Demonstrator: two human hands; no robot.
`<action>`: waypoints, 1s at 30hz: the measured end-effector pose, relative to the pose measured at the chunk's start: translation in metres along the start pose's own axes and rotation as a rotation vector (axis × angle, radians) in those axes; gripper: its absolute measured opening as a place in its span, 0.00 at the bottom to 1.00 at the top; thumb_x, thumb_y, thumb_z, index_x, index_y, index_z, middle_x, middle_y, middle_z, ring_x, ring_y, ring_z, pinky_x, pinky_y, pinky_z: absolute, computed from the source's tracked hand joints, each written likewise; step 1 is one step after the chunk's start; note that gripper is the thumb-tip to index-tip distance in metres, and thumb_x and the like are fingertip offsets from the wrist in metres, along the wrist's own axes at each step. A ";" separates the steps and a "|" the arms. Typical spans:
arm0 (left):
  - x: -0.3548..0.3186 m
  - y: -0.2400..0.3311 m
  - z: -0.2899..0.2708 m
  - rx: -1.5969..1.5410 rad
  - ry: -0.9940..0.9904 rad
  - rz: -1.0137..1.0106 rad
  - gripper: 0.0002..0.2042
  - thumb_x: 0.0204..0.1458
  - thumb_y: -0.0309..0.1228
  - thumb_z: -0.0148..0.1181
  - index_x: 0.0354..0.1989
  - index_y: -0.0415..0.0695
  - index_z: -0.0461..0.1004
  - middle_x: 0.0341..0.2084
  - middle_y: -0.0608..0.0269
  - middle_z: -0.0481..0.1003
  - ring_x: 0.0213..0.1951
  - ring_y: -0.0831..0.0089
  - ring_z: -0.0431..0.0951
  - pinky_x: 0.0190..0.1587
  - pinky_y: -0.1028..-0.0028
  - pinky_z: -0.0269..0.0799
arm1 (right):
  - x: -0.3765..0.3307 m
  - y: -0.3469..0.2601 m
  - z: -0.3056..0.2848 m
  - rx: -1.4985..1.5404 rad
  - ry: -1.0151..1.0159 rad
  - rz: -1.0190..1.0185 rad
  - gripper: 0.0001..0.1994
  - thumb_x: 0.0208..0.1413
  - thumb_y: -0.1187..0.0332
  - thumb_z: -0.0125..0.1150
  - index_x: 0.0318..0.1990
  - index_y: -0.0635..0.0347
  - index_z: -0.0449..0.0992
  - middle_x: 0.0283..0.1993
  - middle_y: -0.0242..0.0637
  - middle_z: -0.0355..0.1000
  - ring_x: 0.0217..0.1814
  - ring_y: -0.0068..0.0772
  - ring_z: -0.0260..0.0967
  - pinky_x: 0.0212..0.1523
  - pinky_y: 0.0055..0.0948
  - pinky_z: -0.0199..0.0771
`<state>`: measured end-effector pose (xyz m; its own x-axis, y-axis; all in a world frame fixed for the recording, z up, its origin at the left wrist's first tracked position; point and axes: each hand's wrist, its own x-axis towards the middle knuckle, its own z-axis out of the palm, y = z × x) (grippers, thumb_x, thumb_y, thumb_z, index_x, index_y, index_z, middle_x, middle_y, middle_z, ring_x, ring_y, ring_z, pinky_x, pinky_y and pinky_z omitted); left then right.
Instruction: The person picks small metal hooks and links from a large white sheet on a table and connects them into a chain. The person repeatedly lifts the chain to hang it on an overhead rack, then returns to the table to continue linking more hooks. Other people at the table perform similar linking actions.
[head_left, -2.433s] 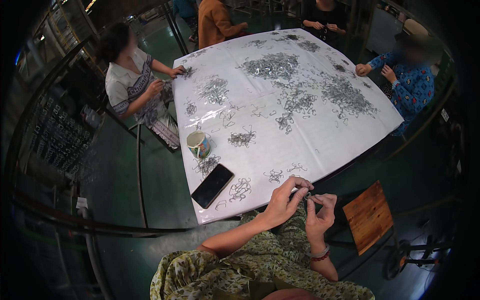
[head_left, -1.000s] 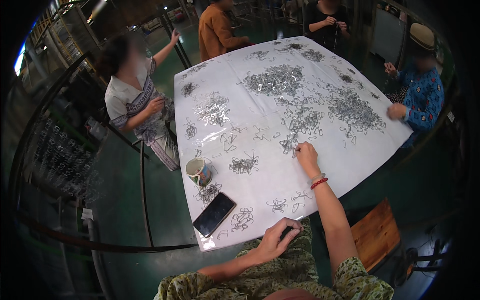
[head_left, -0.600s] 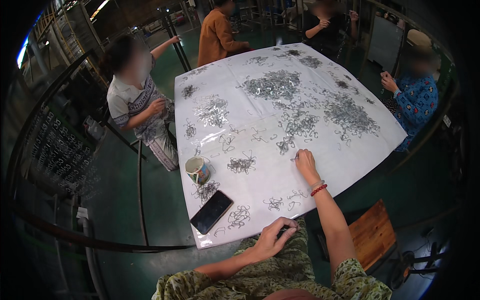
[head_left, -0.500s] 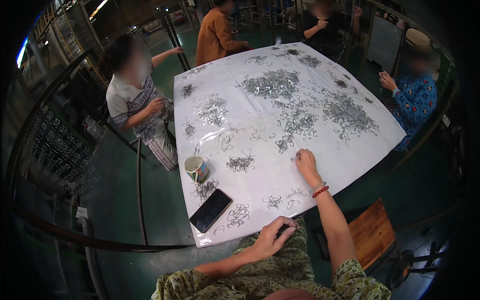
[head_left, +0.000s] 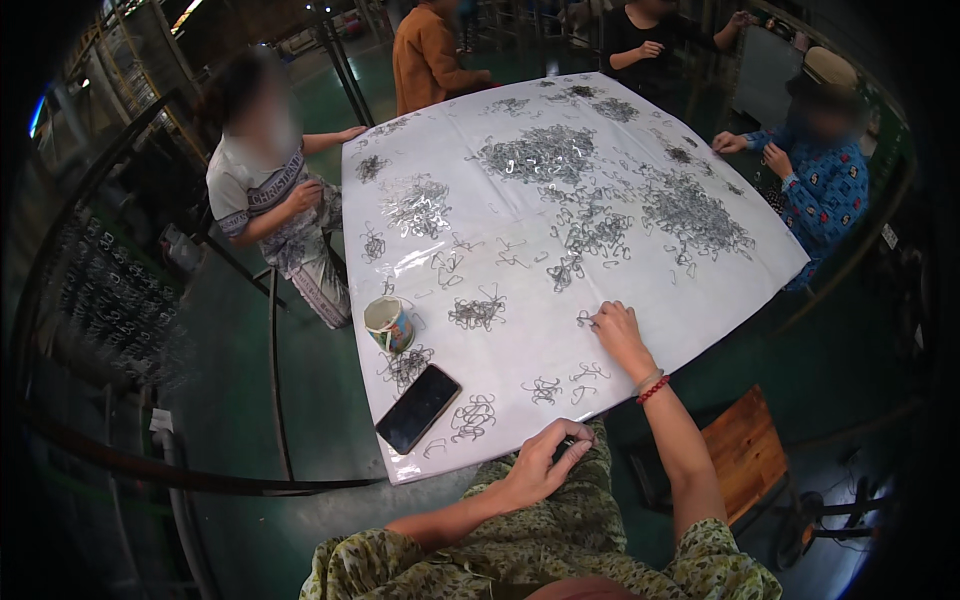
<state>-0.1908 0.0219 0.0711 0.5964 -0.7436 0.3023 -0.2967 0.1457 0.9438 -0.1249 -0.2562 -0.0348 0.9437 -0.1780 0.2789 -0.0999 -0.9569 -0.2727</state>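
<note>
Above the near part of the white-covered table, the fingertips of my right hand are pinched together on a small bent metal hook. My left hand is curled closed at the table's near edge, over my lap; a dark bit shows between thumb and fingers, too small to name. Small groups of loose hooks lie between my hands and the phone, one pile beside the black phone. Another pile of hooks lies further in.
A patterned paper cup stands at the left edge. Large heaps of hooks cover the far middle and right. People stand or sit around the table, one in blue at the right. A wooden stool is at my right.
My right hand has shifted slightly, with the hook still at its fingertips. The person in blue now reaches a hand to the table edge, and the person at left rests a hand on the corner.
</note>
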 end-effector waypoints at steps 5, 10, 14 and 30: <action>-0.002 0.005 0.003 -0.034 -0.011 -0.041 0.04 0.61 0.23 0.54 0.42 0.38 0.67 0.38 0.57 0.77 0.31 0.80 0.71 0.34 0.79 0.70 | 0.001 -0.004 -0.004 -0.236 0.019 -0.133 0.05 0.51 0.74 0.56 0.30 0.61 0.80 0.37 0.39 0.70 0.48 0.38 0.64 0.53 0.44 0.57; -0.005 0.013 0.002 -0.012 -0.009 -0.020 0.04 0.61 0.23 0.53 0.42 0.38 0.67 0.38 0.56 0.77 0.32 0.78 0.73 0.35 0.78 0.70 | 0.010 -0.005 -0.001 -0.057 0.214 0.098 0.05 0.48 0.70 0.62 0.27 0.62 0.80 0.32 0.36 0.74 0.41 0.36 0.68 0.43 0.40 0.63; -0.007 0.018 0.001 -0.006 -0.019 -0.009 0.04 0.61 0.22 0.53 0.42 0.37 0.67 0.39 0.54 0.76 0.39 0.75 0.75 0.41 0.75 0.71 | 0.011 -0.017 -0.021 0.908 0.294 0.546 0.08 0.49 0.69 0.63 0.30 0.66 0.81 0.30 0.33 0.76 0.34 0.27 0.69 0.36 0.30 0.66; 0.023 0.022 0.019 0.172 0.022 0.067 0.06 0.57 0.22 0.59 0.40 0.35 0.71 0.34 0.54 0.77 0.37 0.68 0.78 0.41 0.72 0.73 | -0.144 -0.142 -0.146 0.827 0.659 0.099 0.06 0.44 0.84 0.64 0.30 0.68 0.76 0.28 0.35 0.72 0.31 0.29 0.66 0.33 0.26 0.65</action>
<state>-0.1983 -0.0043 0.0957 0.5866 -0.7211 0.3686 -0.4583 0.0797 0.8852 -0.2924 -0.1282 0.0986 0.5611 -0.5731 0.5973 0.3125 -0.5215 -0.7940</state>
